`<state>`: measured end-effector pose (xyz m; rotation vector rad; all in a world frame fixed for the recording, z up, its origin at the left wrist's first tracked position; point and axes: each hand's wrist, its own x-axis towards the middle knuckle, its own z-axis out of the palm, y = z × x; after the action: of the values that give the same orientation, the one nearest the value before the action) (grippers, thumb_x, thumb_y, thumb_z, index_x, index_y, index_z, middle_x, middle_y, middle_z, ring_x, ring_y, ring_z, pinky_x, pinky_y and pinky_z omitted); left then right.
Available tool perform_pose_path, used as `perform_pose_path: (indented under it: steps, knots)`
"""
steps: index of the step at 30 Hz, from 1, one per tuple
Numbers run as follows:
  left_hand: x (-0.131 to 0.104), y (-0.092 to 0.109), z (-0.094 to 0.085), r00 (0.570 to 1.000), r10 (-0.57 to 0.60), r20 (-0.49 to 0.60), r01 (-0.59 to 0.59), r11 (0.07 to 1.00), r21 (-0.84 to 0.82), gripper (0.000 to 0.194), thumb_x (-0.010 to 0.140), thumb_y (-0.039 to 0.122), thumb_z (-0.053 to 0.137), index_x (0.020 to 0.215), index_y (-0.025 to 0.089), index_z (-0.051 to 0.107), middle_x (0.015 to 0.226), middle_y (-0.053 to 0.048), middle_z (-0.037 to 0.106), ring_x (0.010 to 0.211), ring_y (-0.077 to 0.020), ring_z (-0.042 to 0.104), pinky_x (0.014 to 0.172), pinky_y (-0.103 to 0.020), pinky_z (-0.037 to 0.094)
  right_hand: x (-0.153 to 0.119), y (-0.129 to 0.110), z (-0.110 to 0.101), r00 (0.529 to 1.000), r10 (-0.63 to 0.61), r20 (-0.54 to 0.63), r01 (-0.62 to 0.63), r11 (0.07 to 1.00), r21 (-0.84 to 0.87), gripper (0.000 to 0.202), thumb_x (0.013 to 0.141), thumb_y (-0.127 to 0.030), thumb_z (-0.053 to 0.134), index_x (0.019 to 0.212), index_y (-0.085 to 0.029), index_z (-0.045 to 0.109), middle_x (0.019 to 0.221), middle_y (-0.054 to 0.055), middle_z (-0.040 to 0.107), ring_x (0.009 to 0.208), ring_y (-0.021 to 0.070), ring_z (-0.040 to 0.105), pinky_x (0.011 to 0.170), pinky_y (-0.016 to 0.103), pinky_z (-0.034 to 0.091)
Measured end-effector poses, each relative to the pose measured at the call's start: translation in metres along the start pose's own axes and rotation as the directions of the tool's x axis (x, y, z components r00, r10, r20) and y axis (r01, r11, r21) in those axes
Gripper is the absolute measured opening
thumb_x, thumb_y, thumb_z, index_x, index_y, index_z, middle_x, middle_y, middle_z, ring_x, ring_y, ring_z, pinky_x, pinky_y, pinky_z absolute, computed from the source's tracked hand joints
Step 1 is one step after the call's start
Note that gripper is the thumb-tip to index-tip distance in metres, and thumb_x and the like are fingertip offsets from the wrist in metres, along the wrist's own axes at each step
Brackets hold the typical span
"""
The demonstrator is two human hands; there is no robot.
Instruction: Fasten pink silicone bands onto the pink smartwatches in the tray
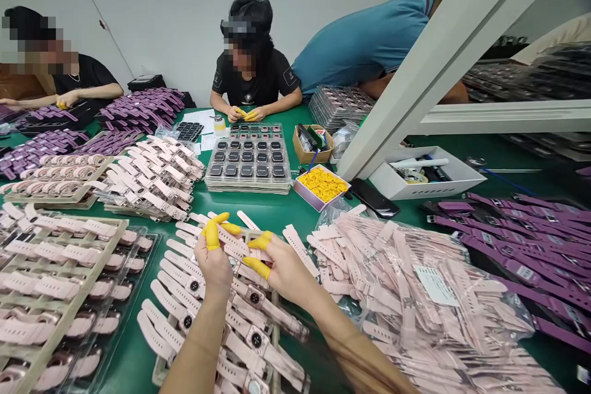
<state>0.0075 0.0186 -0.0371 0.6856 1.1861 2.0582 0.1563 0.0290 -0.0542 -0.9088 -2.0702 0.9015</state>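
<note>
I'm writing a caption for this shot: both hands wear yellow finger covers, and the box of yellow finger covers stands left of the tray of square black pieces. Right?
Not quite: the head view shows the box of yellow finger covers standing right of the tray of square black pieces. The left hand and right hand do wear yellow finger covers.
</note>
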Motion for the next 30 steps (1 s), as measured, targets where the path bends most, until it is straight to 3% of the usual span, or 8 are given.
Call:
perform_pose_path:
  steps: [4,12,21,30]
  knots:
    - [0.005,0.004,0.002,1.0,-0.01,-0.018,0.009,0.998,-0.054,0.049,0.083,0.06,0.076,0.093,0.013,0.079,0.064,-0.004,0.073,0.056,-0.0138,0.067,0.059,-0.024,0.058,-0.002,-0.005,-0.004,0.999,0.014,-0.036,-0.015,0.999,-0.031,0.022,0.095,-0.028,0.07,0.117,-0.023,0.068,0.108,0.01,0.069,0.099,0.0269,0.07,0.085,0.043,0.06]
    - [0.003,0.004,0.001,1.0,-0.015,0.02,0.016,0.997,-0.078,0.051,0.077,0.063,0.081,0.091,0.014,0.078,0.067,-0.005,0.075,0.059,-0.0161,0.07,0.062,-0.028,0.061,-0.002,-0.001,-0.008,0.968,-0.18,-0.176,0.168,0.982,-0.085,0.02,0.1,-0.031,0.064,0.118,-0.021,0.064,0.102,0.009,0.069,0.091,0.0251,0.07,0.077,0.039,0.061]
    - [-0.001,0.001,0.003,0.997,0.005,0.075,-0.003,1.0,-0.022,0.053,0.085,0.065,0.073,0.095,0.014,0.077,0.068,-0.005,0.074,0.062,-0.0165,0.07,0.064,-0.028,0.059,-0.002,-0.001,-0.002,0.925,-0.253,-0.283,0.239,0.967,-0.085,0.024,0.1,-0.029,0.066,0.123,-0.026,0.064,0.098,0.008,0.072,0.087,0.0242,0.07,0.074,0.038,0.06]
    - [-0.004,0.002,0.002,0.993,-0.011,0.114,0.01,1.0,0.003,0.05,0.089,0.062,0.07,0.103,0.015,0.077,0.07,-0.004,0.074,0.061,-0.0159,0.069,0.061,-0.028,0.057,-0.001,-0.001,-0.005,0.924,-0.311,-0.221,0.307,0.95,-0.052,0.016,0.101,-0.026,0.064,0.113,-0.027,0.074,0.096,0.008,0.071,0.088,0.0221,0.071,0.074,0.036,0.06]
